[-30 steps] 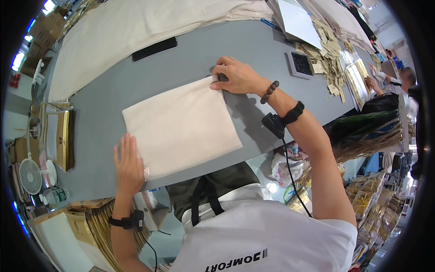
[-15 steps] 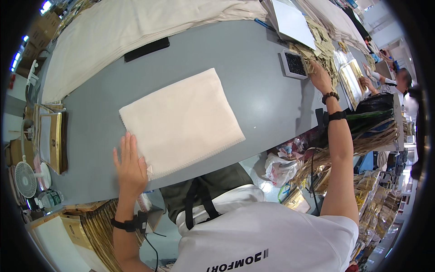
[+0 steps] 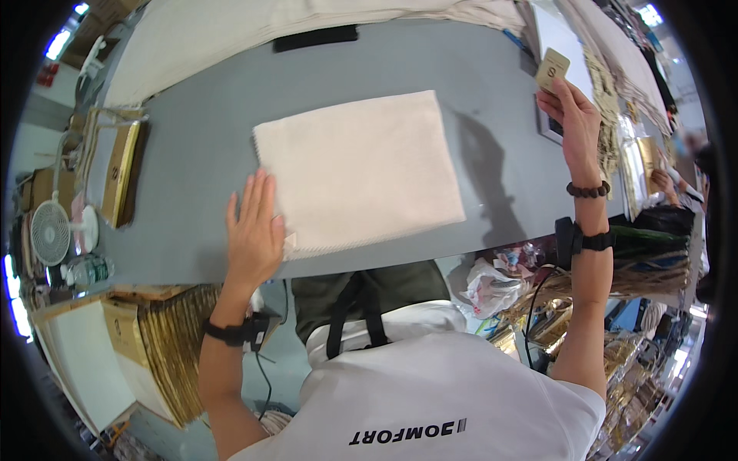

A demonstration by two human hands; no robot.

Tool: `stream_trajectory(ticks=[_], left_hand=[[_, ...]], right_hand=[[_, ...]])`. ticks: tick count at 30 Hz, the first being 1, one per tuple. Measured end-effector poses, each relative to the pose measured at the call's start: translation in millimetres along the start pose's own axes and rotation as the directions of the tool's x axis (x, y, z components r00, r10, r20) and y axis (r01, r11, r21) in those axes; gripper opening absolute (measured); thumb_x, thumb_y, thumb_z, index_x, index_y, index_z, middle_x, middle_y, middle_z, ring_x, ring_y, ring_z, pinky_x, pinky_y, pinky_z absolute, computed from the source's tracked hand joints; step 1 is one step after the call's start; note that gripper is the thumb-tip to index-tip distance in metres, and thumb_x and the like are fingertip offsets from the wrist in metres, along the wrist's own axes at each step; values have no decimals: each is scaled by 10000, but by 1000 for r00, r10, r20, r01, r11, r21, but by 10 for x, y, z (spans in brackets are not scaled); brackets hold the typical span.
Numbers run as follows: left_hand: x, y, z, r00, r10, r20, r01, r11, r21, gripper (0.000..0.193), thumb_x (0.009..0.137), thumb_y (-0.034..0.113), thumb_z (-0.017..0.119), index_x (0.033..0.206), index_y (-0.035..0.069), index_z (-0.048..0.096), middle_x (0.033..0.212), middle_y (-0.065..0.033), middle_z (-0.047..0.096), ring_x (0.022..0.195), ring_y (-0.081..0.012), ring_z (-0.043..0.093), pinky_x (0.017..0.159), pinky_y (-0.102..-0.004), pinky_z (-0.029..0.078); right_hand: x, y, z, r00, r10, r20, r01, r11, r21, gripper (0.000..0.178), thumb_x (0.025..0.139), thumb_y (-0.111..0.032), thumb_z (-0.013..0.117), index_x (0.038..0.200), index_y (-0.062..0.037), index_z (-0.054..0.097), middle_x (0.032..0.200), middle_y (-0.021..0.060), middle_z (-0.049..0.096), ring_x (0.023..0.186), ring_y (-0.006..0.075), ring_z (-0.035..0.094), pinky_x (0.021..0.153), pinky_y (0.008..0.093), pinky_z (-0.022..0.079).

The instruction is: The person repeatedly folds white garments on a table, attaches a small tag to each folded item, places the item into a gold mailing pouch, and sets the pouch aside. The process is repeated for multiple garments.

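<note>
A folded cream cloth with toothed edges lies flat on the grey table in front of me. My left hand rests at its near left edge, fingers stretched out, beside a small pale tab at the corner. Raised at the right, my right hand pinches a small gold hang tag with a dark printed mark. Below that hand is a small box, mostly hidden by it. A heap of loose tan tags lies just beyond, to the right.
More cream cloth covers the table's far side, with a black flat object at its edge. Gold packages and a small fan stand at the left. Another person's hand is at the far right.
My right hand has lifted from beside the box and now holds up a gold tag. My left hand stays by the cloth. The whole view has shifted.
</note>
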State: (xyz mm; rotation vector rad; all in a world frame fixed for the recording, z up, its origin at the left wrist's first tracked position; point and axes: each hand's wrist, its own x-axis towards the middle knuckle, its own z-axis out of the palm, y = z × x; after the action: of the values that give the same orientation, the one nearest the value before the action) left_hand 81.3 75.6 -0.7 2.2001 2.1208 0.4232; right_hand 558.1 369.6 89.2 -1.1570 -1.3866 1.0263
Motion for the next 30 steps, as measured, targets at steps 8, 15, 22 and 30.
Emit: stream_trajectory(ticks=[8,15,22,30], left_hand=[[-25,-27,22,1000,-12,-2,12,999,-41,591,1072,223,434,1627,24,397,1707,-169,368,1587,-336,331,1292,-542,187],[-40,-125,-16,975,-84,-204,-4,918,-397,457,972,169,680,1421,82,668,1551,-136,566,1430,-349,508,1201,-482,366],[-83,-85,-90,988,36,-148,-84,941,-329,449,803,144,808,1249,112,769,1476,-97,615,1347,-340,550,1140,-461,398],[-54,-59,-111,988,51,-143,-95,942,-321,473,776,82,763,1248,108,767,1490,-103,605,1344,-342,541,1149,-478,363]], right_hand=[[-1143,51,1512,878,365,311,-360,930,-75,335,1032,-207,732,1217,72,734,979,96,776,840,128,730,769,265,600],[-1052,300,666,991,-10,136,80,847,-525,304,1045,-229,729,1267,-25,760,948,25,771,794,75,699,677,216,523],[-210,456,-419,970,-242,-10,117,504,-856,258,1005,-287,719,1164,-107,812,906,83,802,794,156,768,733,315,572],[505,745,-1081,998,58,-19,-40,397,-917,338,896,-334,772,1138,-102,817,939,88,819,863,228,788,776,349,587]])
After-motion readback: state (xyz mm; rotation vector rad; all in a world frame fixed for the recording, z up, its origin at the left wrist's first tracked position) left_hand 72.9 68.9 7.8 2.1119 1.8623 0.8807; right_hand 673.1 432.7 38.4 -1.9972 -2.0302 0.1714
